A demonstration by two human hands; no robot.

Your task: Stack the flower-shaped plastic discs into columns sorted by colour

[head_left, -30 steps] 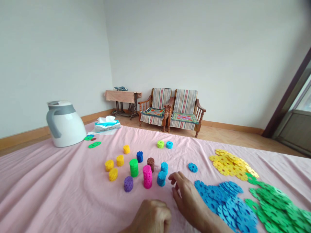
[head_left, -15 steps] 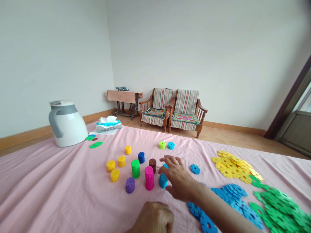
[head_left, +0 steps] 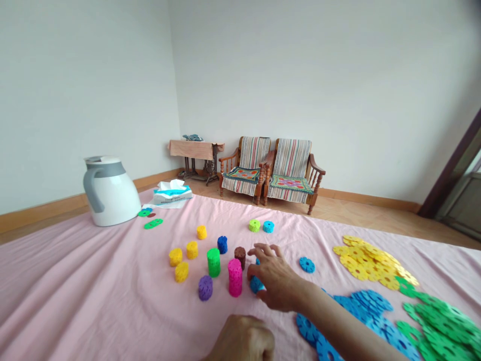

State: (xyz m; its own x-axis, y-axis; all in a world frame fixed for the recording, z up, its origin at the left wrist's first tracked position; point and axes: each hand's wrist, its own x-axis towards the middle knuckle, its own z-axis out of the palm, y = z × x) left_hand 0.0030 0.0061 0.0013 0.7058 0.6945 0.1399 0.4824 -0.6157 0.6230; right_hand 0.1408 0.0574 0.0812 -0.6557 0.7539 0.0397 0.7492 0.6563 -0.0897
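My right hand (head_left: 272, 277) reaches over two light blue stacks of toothed discs and curls round the nearer blue stack (head_left: 255, 286), which shows only below the thumb. Just left of it stand a tall pink stack (head_left: 235, 277), a brown stack (head_left: 240, 256), a green stack (head_left: 214, 262) and a purple stack (head_left: 205, 288). My left hand (head_left: 244, 341) rests at the bottom edge as a fist; whether it holds anything is hidden.
Yellow stacks (head_left: 181, 256) and a dark blue stack (head_left: 222, 244) stand further left on the pink cloth (head_left: 75, 281). Loose disc piles lie right: yellow (head_left: 370, 258), blue (head_left: 361, 311), green (head_left: 439, 326). A white kettle (head_left: 110, 190) and tissue pack (head_left: 173, 193) sit far left.
My right hand left the blue disc pile and moved forward and left onto the light blue stacks, its fingers now curled round the near one. My left fist stayed put.
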